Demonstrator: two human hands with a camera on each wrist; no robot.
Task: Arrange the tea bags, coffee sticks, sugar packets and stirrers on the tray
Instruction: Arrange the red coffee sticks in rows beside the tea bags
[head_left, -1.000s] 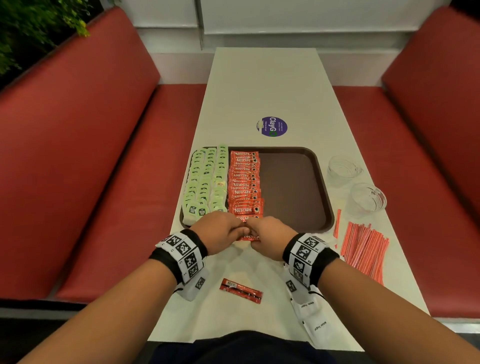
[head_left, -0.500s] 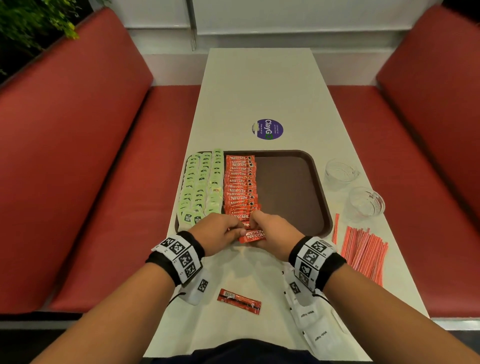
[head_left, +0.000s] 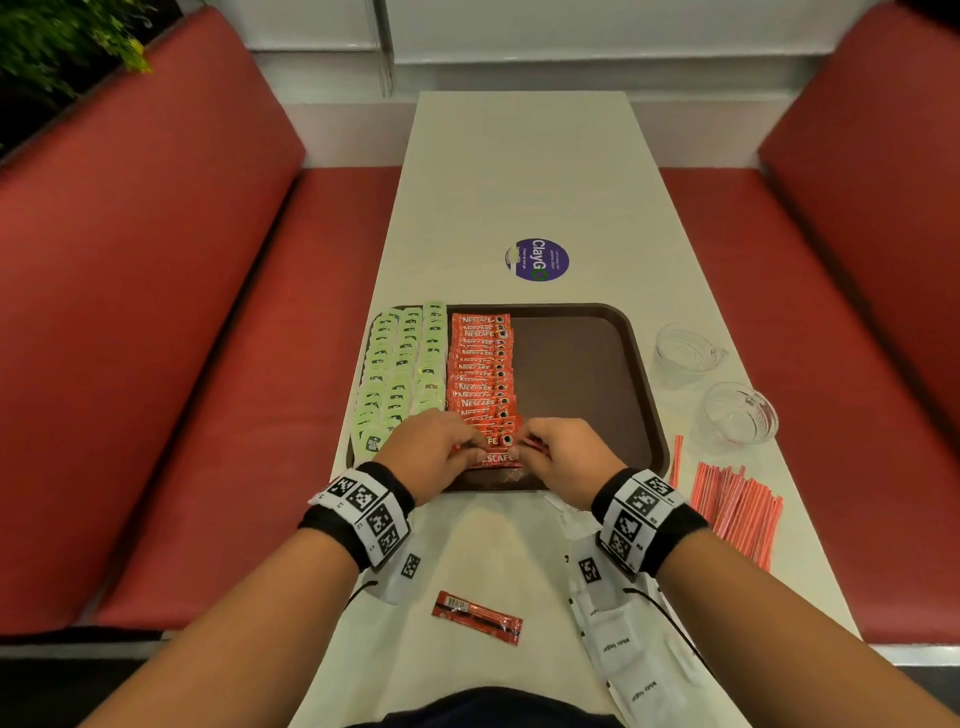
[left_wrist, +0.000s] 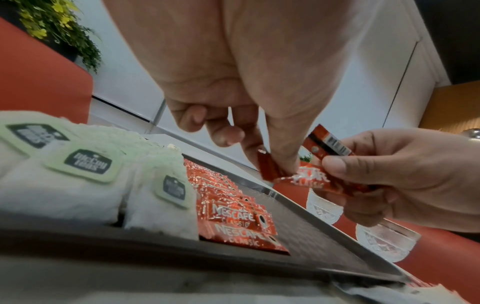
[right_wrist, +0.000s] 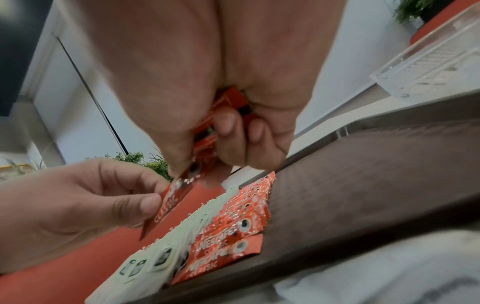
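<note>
Both hands, left hand (head_left: 434, 452) and right hand (head_left: 566, 457), pinch a red foil coffee stick (left_wrist: 309, 180) over the brown plastic tray (head_left: 587, 374); tea bags (head_left: 400, 364) placed, white sugar packets (head_left: 623, 649) and red stirrers (head_left: 737, 501) wait on the tabletop (head_left: 519, 171).

One tray (head_left: 647, 410), two glass cups (head_left: 740, 413), one stray coffee stick (head_left: 477, 617) on the table (head_left: 519, 171).

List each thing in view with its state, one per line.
tray: right half bare
tea bags: in rows on the tray's left side
coffee sticks: overlapped in a column on the tray
held coffee stick: pinched at both ends, above the tray
left hand: pinching the stick
right hand: pinching it, more sticks in its grip
stirrers: off the tray
sugar packets: off the tray
</note>
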